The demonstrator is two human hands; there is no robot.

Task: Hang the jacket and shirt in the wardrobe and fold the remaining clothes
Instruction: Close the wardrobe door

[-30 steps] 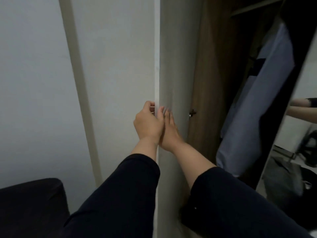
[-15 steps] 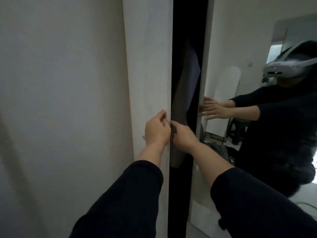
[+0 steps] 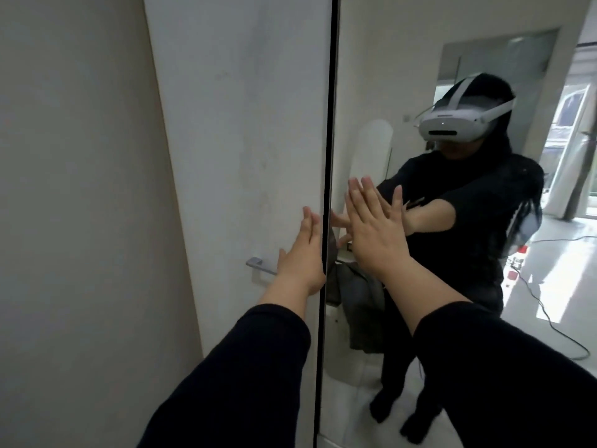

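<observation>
Head view: two hands, left hand [image 3: 302, 253] and right hand [image 3: 376, 231], seemingly flat on two doors [image 3: 245, 140].

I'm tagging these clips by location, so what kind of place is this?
Most likely a bedroom or dressing area in a home. Both hands press flat on a wardrobe: the left hand on a white door with a metal handle, the right hand on a mirrored door reflecting a tiled room.

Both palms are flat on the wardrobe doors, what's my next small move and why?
Probably lift both hands away and turn to the clothes left to fold. The left hand lies flat on the white door, the right hand on the mirror door, and only a thin dark seam shows between them.
</observation>
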